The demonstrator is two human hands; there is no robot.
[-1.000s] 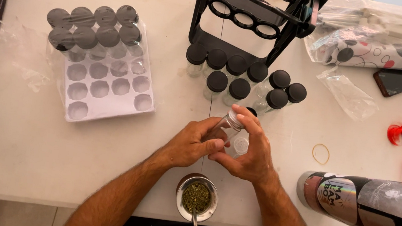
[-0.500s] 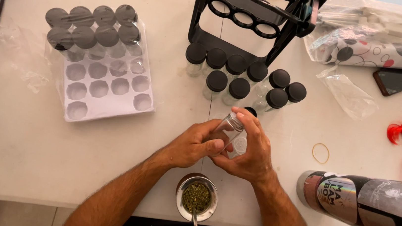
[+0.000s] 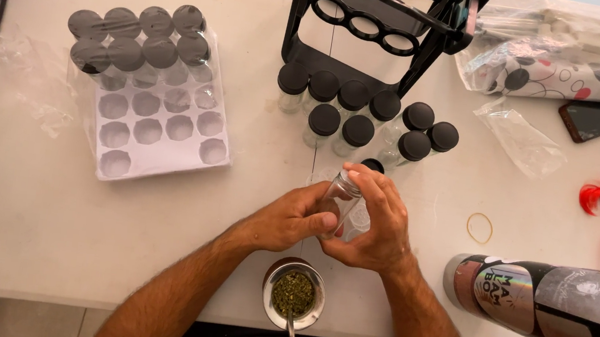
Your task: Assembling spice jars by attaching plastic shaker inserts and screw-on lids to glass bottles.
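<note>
We hold a small glass jar (image 3: 341, 199) tilted in the middle of the frame, left hand (image 3: 287, 223) gripping its side to keep it steady, right hand (image 3: 376, 225) wrapped around it.

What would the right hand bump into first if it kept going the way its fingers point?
The right hand points up and left, over the small glass jar it holds. Past that, it would probably meet the black-lidded jars standing on the table, though depth is hard to judge.
</note>
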